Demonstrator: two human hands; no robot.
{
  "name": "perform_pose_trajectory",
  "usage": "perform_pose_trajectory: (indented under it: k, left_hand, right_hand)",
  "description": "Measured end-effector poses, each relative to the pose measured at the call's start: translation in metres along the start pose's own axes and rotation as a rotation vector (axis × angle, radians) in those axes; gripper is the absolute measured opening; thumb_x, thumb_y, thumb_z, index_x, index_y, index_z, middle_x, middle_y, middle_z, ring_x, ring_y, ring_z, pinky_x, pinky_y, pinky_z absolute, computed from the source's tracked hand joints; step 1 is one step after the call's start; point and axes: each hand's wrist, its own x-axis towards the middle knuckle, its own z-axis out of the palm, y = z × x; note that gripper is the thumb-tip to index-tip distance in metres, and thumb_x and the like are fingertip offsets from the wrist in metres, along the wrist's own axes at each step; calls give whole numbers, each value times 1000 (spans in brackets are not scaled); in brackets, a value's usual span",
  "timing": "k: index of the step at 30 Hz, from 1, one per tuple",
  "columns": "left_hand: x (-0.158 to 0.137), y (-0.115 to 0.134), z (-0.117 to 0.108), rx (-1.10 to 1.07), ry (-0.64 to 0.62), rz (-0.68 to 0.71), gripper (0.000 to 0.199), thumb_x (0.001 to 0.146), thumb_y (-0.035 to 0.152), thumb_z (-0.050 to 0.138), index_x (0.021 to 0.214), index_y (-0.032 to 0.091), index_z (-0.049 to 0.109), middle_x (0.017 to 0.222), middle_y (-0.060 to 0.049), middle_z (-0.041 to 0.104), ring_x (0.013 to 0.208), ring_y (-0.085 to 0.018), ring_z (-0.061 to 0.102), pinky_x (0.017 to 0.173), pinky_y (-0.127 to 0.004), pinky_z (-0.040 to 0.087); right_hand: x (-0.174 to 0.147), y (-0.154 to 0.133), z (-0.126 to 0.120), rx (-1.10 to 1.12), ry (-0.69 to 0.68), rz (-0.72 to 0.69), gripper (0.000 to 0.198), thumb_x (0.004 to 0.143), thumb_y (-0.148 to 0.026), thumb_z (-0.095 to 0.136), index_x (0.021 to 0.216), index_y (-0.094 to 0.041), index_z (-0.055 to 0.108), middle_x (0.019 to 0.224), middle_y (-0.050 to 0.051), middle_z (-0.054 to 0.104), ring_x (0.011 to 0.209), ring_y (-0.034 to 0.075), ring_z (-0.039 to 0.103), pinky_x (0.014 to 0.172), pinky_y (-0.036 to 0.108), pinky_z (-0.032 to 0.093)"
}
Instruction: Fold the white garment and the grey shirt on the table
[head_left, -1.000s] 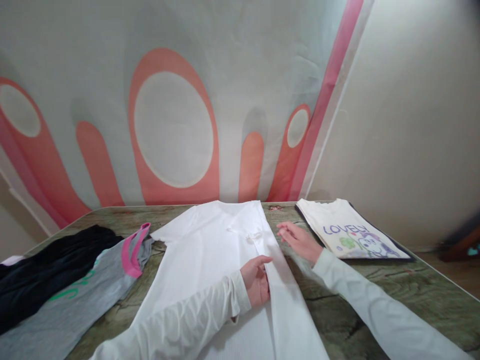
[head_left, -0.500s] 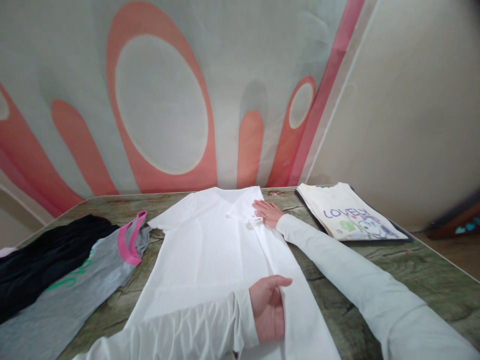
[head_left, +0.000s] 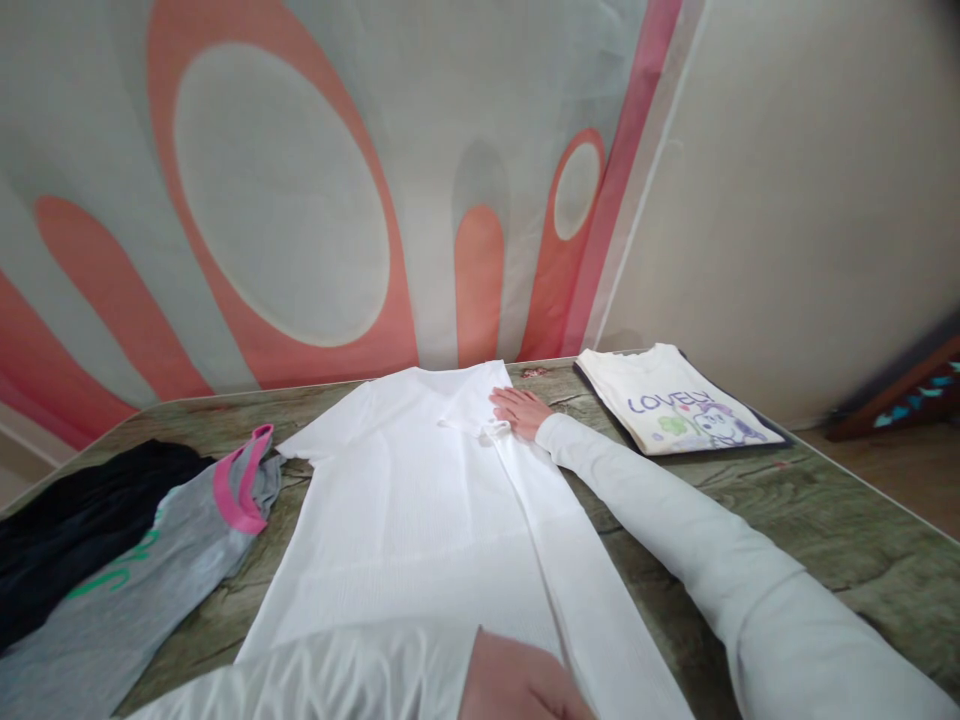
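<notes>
A white short-sleeved shirt [head_left: 405,510] lies spread on the wood-grain table, collar end away from me. Its right side is folded inward as a long strip, with the right sleeve turned over the chest. My right hand [head_left: 521,412] lies flat on the fold near the right shoulder, fingers stretched out. Low in the view, my left hand [head_left: 525,685] is over the lower part of the shirt by the folded strip. The bottom edge of the picture cuts off its fingers.
At the left, a grey shirt [head_left: 172,570] with pink trim lies beside a black garment [head_left: 97,520]. A folded cream shirt [head_left: 675,405] lettered "LOVELY" rests on dark cloth at the back right. The table [head_left: 840,540] meets a patterned wall panel [head_left: 427,250].
My left hand has moved down towards me along the folded strip, its fingers leaving the view. My right hand stays on the shoulder. The view has shifted slightly right.
</notes>
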Motion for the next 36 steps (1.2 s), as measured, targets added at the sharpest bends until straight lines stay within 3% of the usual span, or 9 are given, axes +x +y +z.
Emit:
perform_pose_trajectory:
  k: [3, 6, 10, 14, 17, 21, 25, 31, 36]
  left_hand:
    - [-1, 33, -20, 494, 399, 253, 30, 80, 39, 48, 96, 22, 66, 96, -5, 65, 95, -24, 55, 93, -34, 34]
    - [21, 45, -39, 787, 565, 451, 40, 85, 37, 40, 115, 16, 55, 120, -11, 52, 115, -27, 41, 102, -38, 20]
    - [48, 33, -50, 1177, 457, 418, 57, 82, 47, 41, 131, 17, 35, 139, -10, 26, 128, -30, 17, 103, -49, 2]
    - [45, 23, -32, 1471, 287, 331, 61, 82, 58, 31, 134, 27, 24, 142, -2, 19, 130, -30, 6, 101, -55, -1]
    - [38, 11, -11, 1517, 237, 374, 66, 80, 62, 31, 135, 27, 21, 143, -3, 16, 130, -29, 7, 102, -54, 4]
    - [35, -10, 9, 1484, 123, 478, 43, 89, 44, 26, 132, 36, 27, 142, 5, 17, 130, -21, 15, 105, -44, 11]
    - [28, 7, 3, 1338, -75, 522, 43, 92, 33, 19, 134, 29, 25, 140, 4, 25, 127, -14, 24, 103, -30, 24]
    - [15, 46, -47, 1432, 370, 261, 55, 87, 48, 25, 135, 20, 25, 142, -8, 20, 129, -27, 17, 102, -49, 17]
    - [23, 23, -65, 1511, 431, 221, 62, 84, 57, 25, 136, 24, 21, 143, -8, 15, 129, -30, 13, 101, -53, 13]
  right_hand:
    - [0, 0, 0, -7, 7, 0, 48, 90, -43, 20, 133, -24, 29, 141, 0, 25, 128, 23, 21, 101, 40, 16]
    - [0, -1, 0, -16, 11, 1, 48, 90, -43, 21, 133, -24, 30, 141, 0, 25, 128, 21, 21, 101, 38, 16]
    - [2, -1, 1, -26, 8, 15, 48, 89, -44, 21, 132, -26, 31, 141, -2, 25, 128, 19, 21, 102, 38, 16]
    - [2, 0, 3, -13, 13, 39, 49, 88, -47, 21, 132, -28, 30, 141, -3, 24, 128, 19, 19, 103, 41, 11]
    - [2, 0, 4, 19, 17, 44, 48, 88, -47, 22, 132, -29, 31, 141, -3, 25, 129, 19, 19, 104, 42, 10]
    - [2, -2, 5, 93, 39, 44, 46, 87, -45, 27, 130, -29, 35, 140, -3, 28, 128, 19, 21, 104, 44, 9]
    - [4, 6, 2, 192, 89, 74, 47, 90, -41, 18, 134, -27, 28, 140, -2, 27, 128, 16, 23, 105, 41, 16]
    - [3, 36, -8, 257, 188, 175, 57, 90, -35, 4, 137, -7, 16, 142, 10, 20, 130, 15, 16, 106, 34, 17]
    - [-1, 30, -4, 187, 128, 69, 54, 88, -41, 21, 134, -14, 28, 142, 4, 23, 130, 15, 16, 107, 33, 13]
